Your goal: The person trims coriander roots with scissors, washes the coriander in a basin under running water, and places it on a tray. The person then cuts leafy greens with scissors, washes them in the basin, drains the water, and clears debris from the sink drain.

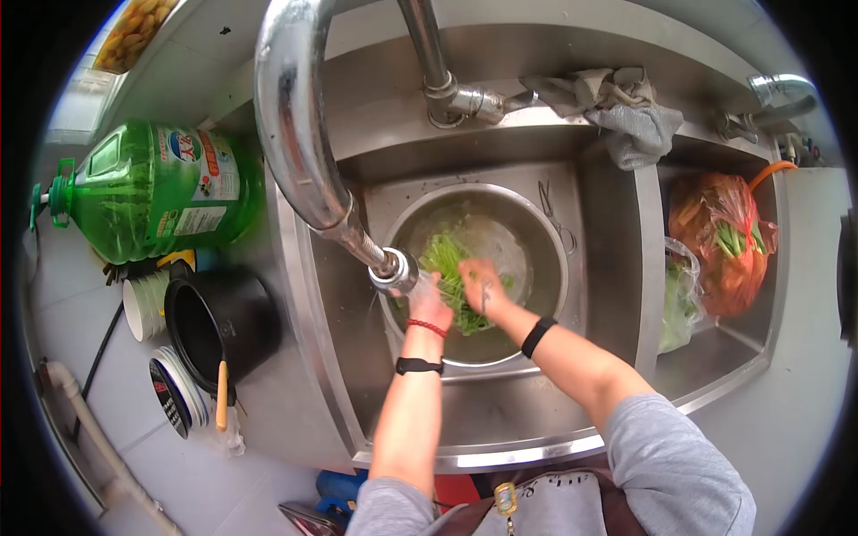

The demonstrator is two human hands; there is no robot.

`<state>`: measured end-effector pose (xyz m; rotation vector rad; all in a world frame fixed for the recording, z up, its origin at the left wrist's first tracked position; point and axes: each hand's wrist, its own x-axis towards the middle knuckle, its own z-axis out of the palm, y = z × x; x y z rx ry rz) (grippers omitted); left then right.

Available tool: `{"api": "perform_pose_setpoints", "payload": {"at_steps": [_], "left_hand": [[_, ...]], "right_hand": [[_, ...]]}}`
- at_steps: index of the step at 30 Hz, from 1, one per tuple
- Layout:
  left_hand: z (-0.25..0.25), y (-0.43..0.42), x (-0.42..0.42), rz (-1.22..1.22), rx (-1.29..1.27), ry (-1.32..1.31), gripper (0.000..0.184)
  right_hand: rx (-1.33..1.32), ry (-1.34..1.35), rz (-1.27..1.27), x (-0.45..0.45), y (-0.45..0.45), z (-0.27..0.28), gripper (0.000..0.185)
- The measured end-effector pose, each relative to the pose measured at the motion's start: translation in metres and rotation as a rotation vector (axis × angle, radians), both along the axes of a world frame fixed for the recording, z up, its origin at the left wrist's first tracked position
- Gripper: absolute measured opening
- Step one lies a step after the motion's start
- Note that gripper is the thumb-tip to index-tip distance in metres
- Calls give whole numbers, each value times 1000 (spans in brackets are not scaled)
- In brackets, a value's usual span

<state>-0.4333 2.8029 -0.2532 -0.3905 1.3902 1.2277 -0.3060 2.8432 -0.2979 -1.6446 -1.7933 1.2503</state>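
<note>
Green leafy stalks (444,255) lie in a round metal basin (541,308) that stands in the sink (572,188). My left hand (431,305) is at the left side of the stalks, just below the tap's spout (393,271); it is blurred and its fingers are hard to make out. On the right side of the greens, my right hand (483,288) is bent inward with its fingers closed against them. Water appears to run from the spout beside my left hand. Some stalks show between and below both hands.
Scissors (556,219) lie at the basin's right rim. A grey cloth (630,121) hangs over the sink's back edge. Bagged vegetables (728,246) fill the right compartment. Left of the sink are a green jug (165,188), a black pot (219,326) and stacked bowls (143,306).
</note>
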Motion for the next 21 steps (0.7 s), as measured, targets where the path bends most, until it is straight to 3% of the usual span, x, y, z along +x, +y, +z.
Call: {"api": "perform_pose_setpoints", "payload": {"at_steps": [1, 3, 4, 6, 8, 9, 11, 13, 15, 16, 17, 19, 20, 21], "left_hand": [[34, 1, -1, 18, 180, -2, 38], [97, 0, -12, -261, -55, 287, 40], [98, -13, -24, -276, 40, 399, 38], [93, -42, -40, -306, 235, 612, 35], [80, -57, -41, -295, 217, 601, 31], [78, -63, -42, -290, 207, 597, 30], [80, -61, -31, -358, 141, 607, 27], [94, -51, -28, -535, 52, 743, 28], [92, -55, -33, -483, 66, 718, 30], [88, -56, -36, -455, 73, 706, 32], [78, -60, -39, -472, 32, 742, 32], [54, -75, -48, -517, -73, 813, 34], [48, -78, -48, -569, -79, 946, 35], [50, -76, -46, -585, -122, 985, 36]], "right_hand": [[56, -39, 48, 6, 10, -5, 34], [-63, -228, -225, 9, 28, 35, 40], [-123, -320, -356, 7, 33, 49, 49], [-162, -477, -45, -25, 4, 53, 54], [-84, -475, 189, -36, -6, 9, 61], [-39, -465, 300, -41, -11, -14, 64], [-170, -123, 430, -25, 2, -34, 64], [-211, -102, 77, -17, 13, -1, 65], [-201, -82, -213, -17, 22, 24, 62], [-172, -89, -191, -30, 25, 28, 61], [-156, 195, -178, -52, 17, -15, 61], [-19, 246, 98, -99, -10, -35, 57], [110, 9, 355, -110, -29, -10, 54], [59, 119, 380, -102, -44, 0, 52]]}}
